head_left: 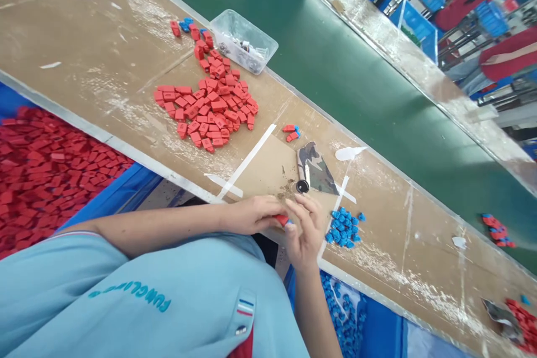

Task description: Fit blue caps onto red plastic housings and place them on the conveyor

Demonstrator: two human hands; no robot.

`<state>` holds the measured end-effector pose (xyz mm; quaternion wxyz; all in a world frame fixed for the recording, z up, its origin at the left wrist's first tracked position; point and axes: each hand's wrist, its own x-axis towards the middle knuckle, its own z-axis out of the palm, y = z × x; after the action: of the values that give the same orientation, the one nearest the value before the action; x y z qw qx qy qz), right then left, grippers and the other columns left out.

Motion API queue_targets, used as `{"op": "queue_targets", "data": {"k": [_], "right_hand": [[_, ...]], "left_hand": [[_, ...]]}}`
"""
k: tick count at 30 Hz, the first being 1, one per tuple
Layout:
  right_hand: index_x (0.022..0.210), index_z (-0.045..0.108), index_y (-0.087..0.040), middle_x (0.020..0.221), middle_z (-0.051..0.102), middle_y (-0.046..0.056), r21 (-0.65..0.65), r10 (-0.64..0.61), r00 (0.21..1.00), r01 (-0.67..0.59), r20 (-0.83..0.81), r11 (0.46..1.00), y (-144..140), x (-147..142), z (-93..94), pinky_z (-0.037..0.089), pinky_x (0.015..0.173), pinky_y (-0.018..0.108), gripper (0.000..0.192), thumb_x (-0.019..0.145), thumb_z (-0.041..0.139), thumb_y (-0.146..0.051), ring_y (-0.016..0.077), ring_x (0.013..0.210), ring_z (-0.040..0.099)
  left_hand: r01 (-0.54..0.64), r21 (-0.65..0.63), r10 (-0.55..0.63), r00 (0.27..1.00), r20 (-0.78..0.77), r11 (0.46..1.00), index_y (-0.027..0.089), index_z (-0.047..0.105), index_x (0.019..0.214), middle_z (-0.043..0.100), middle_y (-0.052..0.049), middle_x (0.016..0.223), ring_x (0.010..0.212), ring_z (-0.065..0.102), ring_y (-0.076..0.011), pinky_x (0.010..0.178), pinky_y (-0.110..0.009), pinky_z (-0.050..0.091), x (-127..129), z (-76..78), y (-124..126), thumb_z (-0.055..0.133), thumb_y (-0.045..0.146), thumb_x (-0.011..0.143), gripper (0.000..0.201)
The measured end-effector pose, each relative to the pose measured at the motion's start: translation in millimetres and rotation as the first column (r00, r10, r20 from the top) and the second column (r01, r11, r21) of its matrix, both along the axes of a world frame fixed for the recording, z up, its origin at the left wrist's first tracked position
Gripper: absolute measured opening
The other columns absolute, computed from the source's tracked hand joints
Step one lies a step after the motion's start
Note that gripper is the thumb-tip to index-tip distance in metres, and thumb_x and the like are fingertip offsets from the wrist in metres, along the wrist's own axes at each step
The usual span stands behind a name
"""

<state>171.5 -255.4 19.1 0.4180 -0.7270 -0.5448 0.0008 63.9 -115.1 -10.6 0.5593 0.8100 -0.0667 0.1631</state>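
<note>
Head view looks down on a brown, scuffed worktop (pixel 84 56) marked with strips of white tape, running slantwise beside a dark green conveyor belt (pixel 335 67). Beyond the belt lies a second pale ledge, then blue crates (pixel 415 25) and red shapes in a blurred workshop background.

At the near edge of the worktop the two hands meet. The left hand (pixel 251 215) and the right hand (pixel 304 226) are both closed with their fingertips around one small red piece (pixel 282 219), which shows a bit of blue at its end; it sits between the hands, just above the worktop's edge.

Just right of the hands lies a small heap of blue pieces (pixel 343 227). Just beyond them rests a camouflage-patterned pouch (pixel 314 168) with a small black round part (pixel 302 185) touching its near corner. Farther left spreads a large pile of red pieces (pixel 210 109), and behind it stands a clear plastic tub (pixel 245 39) holding small metal parts. A pair of red-and-blue pieces (pixel 291 133) lies between pile and pouch. Below the worktop at left, a blue bin (pixel 126 190) is full of red pieces; another blue bin at lower right holds blue ones.
</note>
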Motion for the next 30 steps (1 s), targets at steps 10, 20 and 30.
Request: {"op": "queue_targets", "data": {"k": [10,20,30], "right_hand": [[0.131,0.053,-0.026,0.134,0.053,0.008,-0.111,0.106,0.994,-0.101,0.041,0.989,4.7,-24.4,-7.8,0.027,0.112,0.052,0.05,0.096,0.022,-0.044,0.0279,0.137,0.034],[0.098,0.069,-0.021,0.082,0.066,0.004,-0.123,-0.335,0.942,0.337,0.035,0.934,-60.7,27.3,4.2,0.049,0.069,0.029,0.025,0.092,0.051,-0.037,0.0153,0.07,0.061],[0.078,0.067,-0.02,0.069,0.062,0.006,-0.408,-0.521,0.838,0.537,0.161,0.738,-93.8,53.7,-31.7,0.045,0.058,0.03,0.057,0.082,0.041,-0.071,0.0188,0.059,0.058]], "left_hand": [[0.11,-0.092,-0.103,0.992,0.075,0.99,0.012,0.063,0.086,0.071,-0.013,0.085,0.081,0.066,-0.0198,0.07,-0.026,0.051,-4.3,-8.9,-19.0,0.039,0.025,0.096,0.029],[-0.113,-0.058,0.103,0.984,-0.147,0.992,0.014,0.064,0.101,0.068,-0.007,0.093,0.085,0.062,-0.0152,0.079,-0.023,0.047,6.7,10.5,18.3,0.052,0.023,0.09,0.018],[-0.418,0.331,0.492,0.852,-0.181,0.846,0.013,0.068,0.086,0.064,-0.006,0.083,0.083,0.058,-0.0191,0.079,-0.031,0.047,55.3,1.4,70.1,0.061,0.016,0.083,0.008]]}}
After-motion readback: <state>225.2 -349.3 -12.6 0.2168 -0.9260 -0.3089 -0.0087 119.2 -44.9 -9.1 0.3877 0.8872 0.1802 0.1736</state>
